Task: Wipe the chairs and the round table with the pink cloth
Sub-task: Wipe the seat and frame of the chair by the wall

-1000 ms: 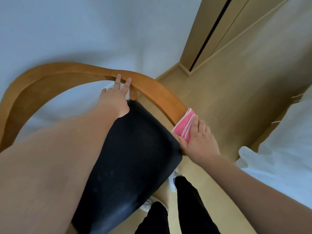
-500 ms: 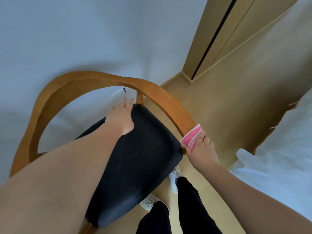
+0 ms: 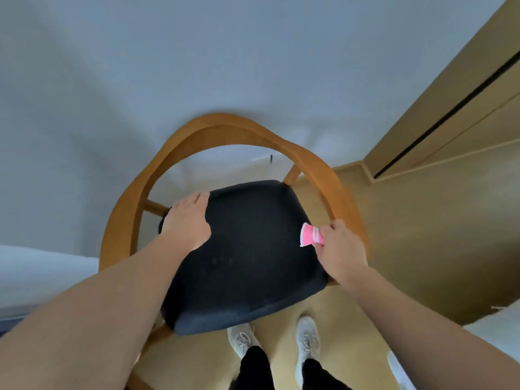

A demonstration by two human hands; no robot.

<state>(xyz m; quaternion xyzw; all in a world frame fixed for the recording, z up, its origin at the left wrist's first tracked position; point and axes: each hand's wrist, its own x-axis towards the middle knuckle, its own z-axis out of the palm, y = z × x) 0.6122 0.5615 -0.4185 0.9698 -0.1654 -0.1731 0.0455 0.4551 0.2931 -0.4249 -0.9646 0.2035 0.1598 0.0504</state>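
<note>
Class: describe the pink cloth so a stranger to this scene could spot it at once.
Find the wooden chair with the curved back rail and black seat. At the seat's right edge, the right hand pinches a small folded cloth. It is the only bright pink thing, striped white.

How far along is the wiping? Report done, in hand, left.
Done: nothing shows as finished; no wipe marks visible. In hand: the right hand grips the pink cloth at the right edge of the black seat; the left hand rests on the seat. Left: the round table and other chairs, not in view.
</note>
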